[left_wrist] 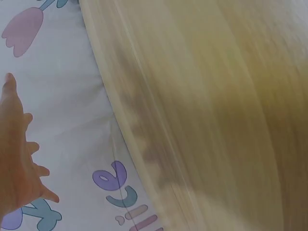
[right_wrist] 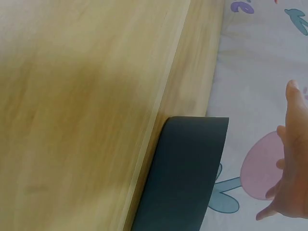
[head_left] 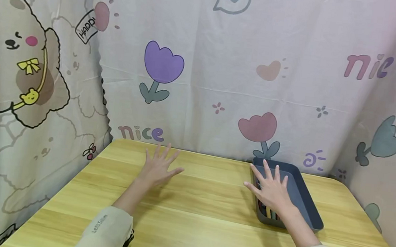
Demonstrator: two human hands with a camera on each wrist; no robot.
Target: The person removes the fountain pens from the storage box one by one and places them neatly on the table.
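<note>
My left hand (head_left: 157, 169) is held out over the left part of the wooden table (head_left: 203, 212), fingers straight and spread, holding nothing. In the left wrist view the hand (left_wrist: 19, 163) shows side-on at the left edge, its shadow on the tabletop. My right hand (head_left: 272, 192), also spread and holding nothing, is above a dark grey tray (head_left: 305, 191) at the table's right. Several pen-like items (head_left: 268, 212) lie along the tray's left side, partly hidden by that hand. The right wrist view shows the tray's outer wall (right_wrist: 185, 168) beside the hand (right_wrist: 291, 168).
A pale cloth curtain (head_left: 210, 76) printed with tulips, hearts and lettering hangs behind the table. More printed cloth (head_left: 6, 151) with a bear figure runs along the left side, and cloth (head_left: 386, 191) also hangs at the right.
</note>
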